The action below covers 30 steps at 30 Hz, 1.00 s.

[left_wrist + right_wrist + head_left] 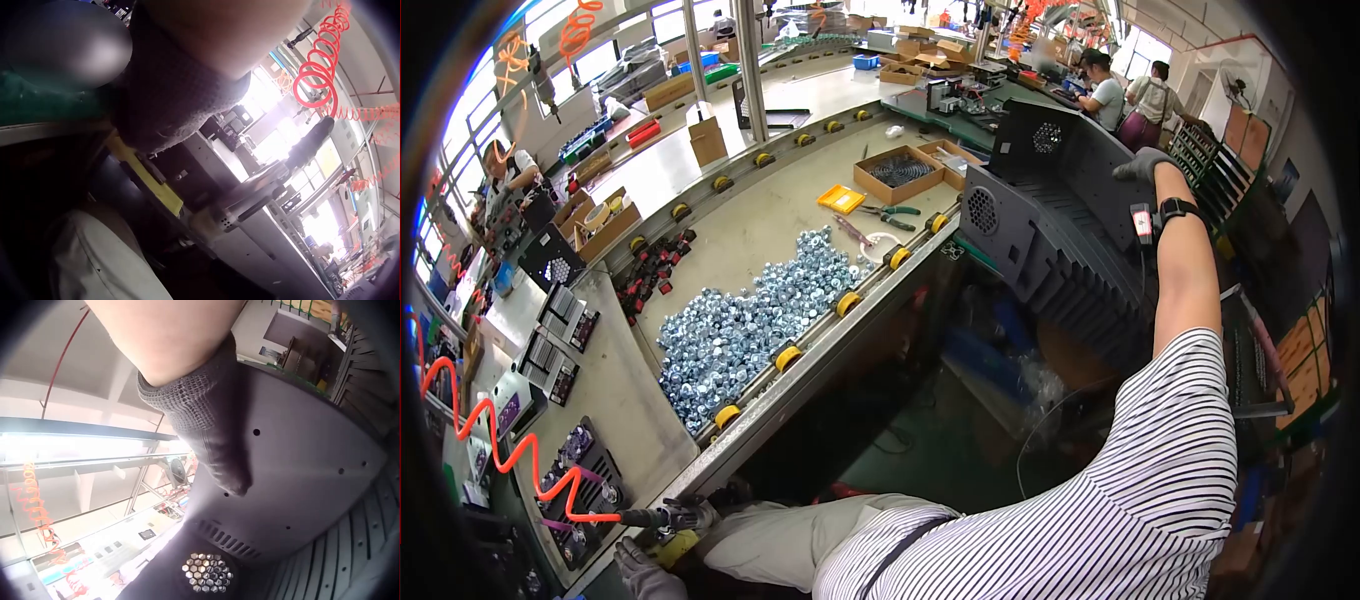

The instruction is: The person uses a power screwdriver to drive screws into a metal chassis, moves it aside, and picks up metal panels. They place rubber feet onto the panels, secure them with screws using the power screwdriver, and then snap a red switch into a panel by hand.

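Observation:
My gloved right hand grips the upper edge of a large black metal case. From the right wrist view, the glove lies over the case's holed side panel, above a honeycomb vent. Stepped dark flanges run along the lower part of the case. Low at the left, my gloved left hand rests near the bench edge with its fingers loosely extended. Just beside it hang an air screwdriver on a coiled orange hose and a yellow piece. The left wrist view hides its fingertips behind the glove.
A heap of shiny metal fasteners covers part of the bench, edged by yellow rollers. Farther back lie a yellow tray, pliers and a cardboard box. Circuit assemblies stand at left. Two people work at far right.

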{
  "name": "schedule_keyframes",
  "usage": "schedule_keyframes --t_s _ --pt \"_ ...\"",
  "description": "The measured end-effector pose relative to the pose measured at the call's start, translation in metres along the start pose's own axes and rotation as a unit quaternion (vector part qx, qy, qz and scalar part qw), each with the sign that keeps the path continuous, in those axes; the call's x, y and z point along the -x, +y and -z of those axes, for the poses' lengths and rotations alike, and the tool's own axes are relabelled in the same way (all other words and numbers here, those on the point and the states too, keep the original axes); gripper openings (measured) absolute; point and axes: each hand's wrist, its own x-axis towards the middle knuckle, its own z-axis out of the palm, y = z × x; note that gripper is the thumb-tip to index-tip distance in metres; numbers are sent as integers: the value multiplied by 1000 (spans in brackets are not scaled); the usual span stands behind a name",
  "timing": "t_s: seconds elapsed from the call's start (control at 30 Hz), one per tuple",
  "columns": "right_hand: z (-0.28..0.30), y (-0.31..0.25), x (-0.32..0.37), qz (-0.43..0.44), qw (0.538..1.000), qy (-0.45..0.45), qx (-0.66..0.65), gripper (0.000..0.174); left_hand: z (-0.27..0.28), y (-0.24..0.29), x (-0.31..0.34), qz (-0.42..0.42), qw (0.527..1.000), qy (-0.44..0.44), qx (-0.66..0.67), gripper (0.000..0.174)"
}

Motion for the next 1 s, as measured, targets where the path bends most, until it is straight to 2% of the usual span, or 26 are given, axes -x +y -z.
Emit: schedule_keyframes --t_s 0.07,0.13,0.2,0.27,0.3,0.4,0.53,0.7,0.8,0.87,0.93,0.97,1.0 --pt "5 -18 22 26 999 11 -18 64 7 4 3 -1 1000 6 6 85" --pt "9 -31 33 2 998 -50 -40 68 17 7 8 6 1000 -7 28 86" --pt "8 -38 40 -23 997 -58 -35 70 2 1 2 8 1000 -5 28 87" --pt "7 -39 43 2 1000 -12 1 69 -15 -5 -4 -10 1000 23 18 89" --pt "1 -39 40 -15 1000 19 7 69 0 1 2 -5 1000 -6 -8 83" --pt "-2 -41 60 -44 996 73 37 73 7 4 3 8 1000 -22 -9 85" --pt "-2 -31 69 -67 993 99 9 71 14 8 5 15 999 -38 -20 85" --pt "8 -11 71 -65 994 84 -35 69 6 5 0 9 999 -21 -26 82" --pt "7 -4 72 -70 991 110 -7 70 5 6 -1 12 1000 -16 -21 80" --pt "6 8 64 -71 993 96 -15 70 3 4 0 10 1000 -8 -19 79" --pt "-3 29 50 -14 998 48 -48 72 2 3 0 2 1000 3 -15 78" --pt "-13 37 44 9 995 94 -26 69 0 1 0 -3 1000 3 -17 78" --pt "-9 24 64 -12 998 62 -16 74 -4 -2 0 -13 1000 21 -1 80"
